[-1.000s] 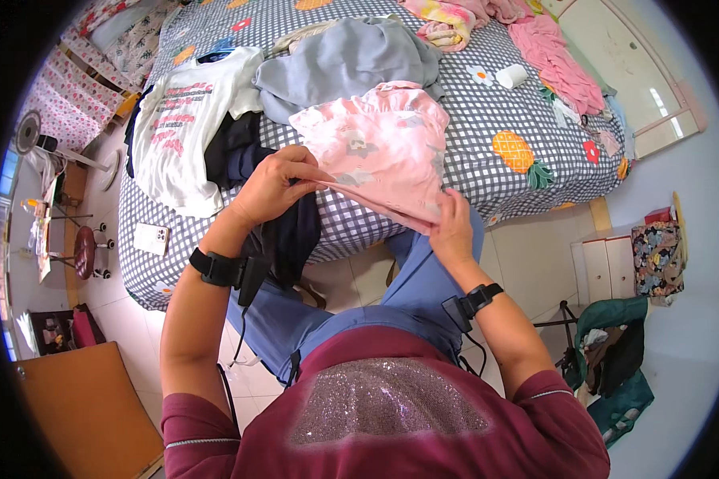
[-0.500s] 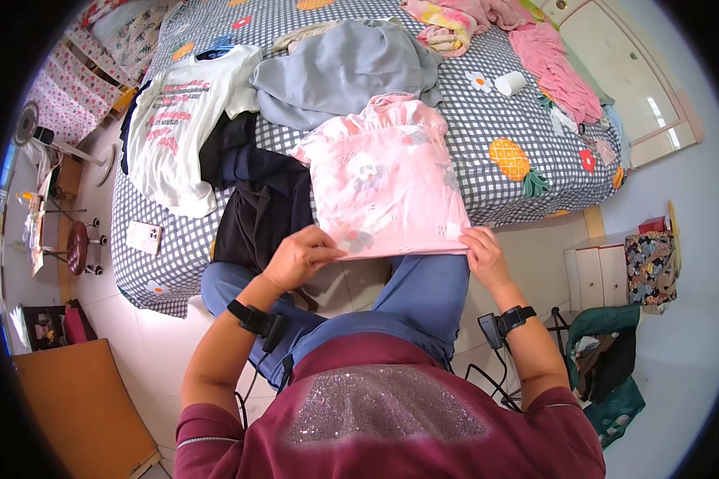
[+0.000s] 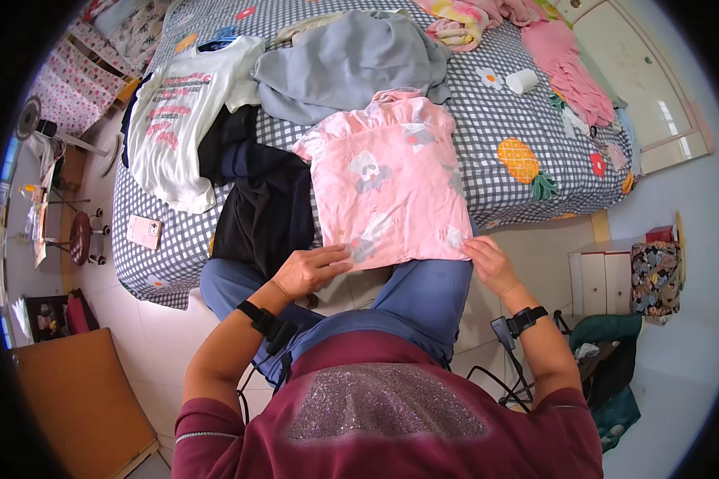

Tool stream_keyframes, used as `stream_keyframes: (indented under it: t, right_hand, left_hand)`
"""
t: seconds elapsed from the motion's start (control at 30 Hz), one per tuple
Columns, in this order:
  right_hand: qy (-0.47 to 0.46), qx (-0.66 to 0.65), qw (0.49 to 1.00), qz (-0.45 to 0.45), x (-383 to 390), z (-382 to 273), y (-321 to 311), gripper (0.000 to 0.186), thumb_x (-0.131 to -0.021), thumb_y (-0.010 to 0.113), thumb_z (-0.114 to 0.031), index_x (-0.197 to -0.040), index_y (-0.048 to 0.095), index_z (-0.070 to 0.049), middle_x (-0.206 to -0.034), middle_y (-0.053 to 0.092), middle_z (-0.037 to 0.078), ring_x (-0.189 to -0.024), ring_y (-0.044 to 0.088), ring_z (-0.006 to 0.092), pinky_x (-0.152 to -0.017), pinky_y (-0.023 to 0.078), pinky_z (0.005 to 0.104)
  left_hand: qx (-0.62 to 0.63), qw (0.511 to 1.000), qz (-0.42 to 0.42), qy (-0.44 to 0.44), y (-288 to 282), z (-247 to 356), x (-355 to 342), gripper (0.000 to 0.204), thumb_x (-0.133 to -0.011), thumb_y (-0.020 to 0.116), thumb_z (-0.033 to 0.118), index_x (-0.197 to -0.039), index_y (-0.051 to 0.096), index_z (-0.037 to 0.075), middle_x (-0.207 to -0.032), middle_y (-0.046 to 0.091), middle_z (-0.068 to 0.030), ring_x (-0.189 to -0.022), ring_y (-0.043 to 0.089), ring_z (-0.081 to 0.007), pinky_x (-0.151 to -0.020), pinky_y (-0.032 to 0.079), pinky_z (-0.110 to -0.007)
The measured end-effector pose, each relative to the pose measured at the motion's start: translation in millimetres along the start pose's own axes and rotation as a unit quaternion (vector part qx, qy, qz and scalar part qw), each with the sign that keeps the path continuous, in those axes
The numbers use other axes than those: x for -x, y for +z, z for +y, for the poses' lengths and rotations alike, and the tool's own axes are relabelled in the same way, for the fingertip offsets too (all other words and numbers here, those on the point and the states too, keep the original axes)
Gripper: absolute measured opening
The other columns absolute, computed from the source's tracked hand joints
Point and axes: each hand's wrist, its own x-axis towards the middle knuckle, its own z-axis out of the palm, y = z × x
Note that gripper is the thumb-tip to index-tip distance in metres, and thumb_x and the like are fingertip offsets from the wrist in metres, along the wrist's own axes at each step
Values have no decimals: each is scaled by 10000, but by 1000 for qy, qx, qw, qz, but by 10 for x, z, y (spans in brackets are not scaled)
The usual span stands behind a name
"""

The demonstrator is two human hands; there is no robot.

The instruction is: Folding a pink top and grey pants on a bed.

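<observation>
A pink printed top point(image 3: 391, 188) with grey and white animal figures lies spread at the bed's front edge, its gathered part away from me. Its lower hem reaches over my thighs. At the hem's left corner, my left hand point(image 3: 307, 271) has its fingers closed on the cloth. My right hand point(image 3: 492, 265) holds the right corner between fingers and thumb. Dark clothing point(image 3: 264, 203) lies just left of the top, and a grey garment point(image 3: 351, 68) is bunched beyond it.
The bed point(image 3: 499, 195) has a checked cover. On it lie a white printed T-shirt point(image 3: 168, 120), a phone point(image 3: 144, 231), a white cylinder point(image 3: 522, 81) and pink cloth point(image 3: 567, 72). A small white cabinet point(image 3: 603, 279) stands on the right, a brown board point(image 3: 80, 399) at lower left.
The pink top now lies flatter, its hem slightly nearer me and less taut. My hands have moved a little toward me, the left one's fingers straighter. The view has shifted slightly.
</observation>
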Motion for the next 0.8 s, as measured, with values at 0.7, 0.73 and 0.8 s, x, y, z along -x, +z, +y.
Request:
stream_keyframes:
  t: [0.7,0.73,0.8]
  right_hand:
    - [291,-587,755,1,-2615,1312,-255,206,-901,523,-204,-1001,569,-29,-888,598,12,-795,553,98,-723,450,264]
    - [339,-555,760,-14,-2680,1411,-92,218,-902,525,-200,-1028,553,-23,-913,599,22,-811,558,103,-733,457,266]
    - [387,-520,761,-29,-2749,1573,171,234,-903,527,-196,-1056,538,-18,-937,601,33,-827,563,109,-743,465,267]
  left_hand:
    - [381,788,237,-421,-655,-1635,-1275,317,-868,596,166,-1137,556,2,-748,596,3,-603,493,-31,-542,393,-180]
    - [377,781,223,-445,-551,-1742,-1291,300,-884,566,158,-1140,540,4,-715,571,9,-586,488,-35,-532,389,-192]
    - [356,769,240,-473,-357,-1867,-1260,250,-885,541,129,-1105,554,9,-658,532,13,-554,468,-40,-504,373,-201]
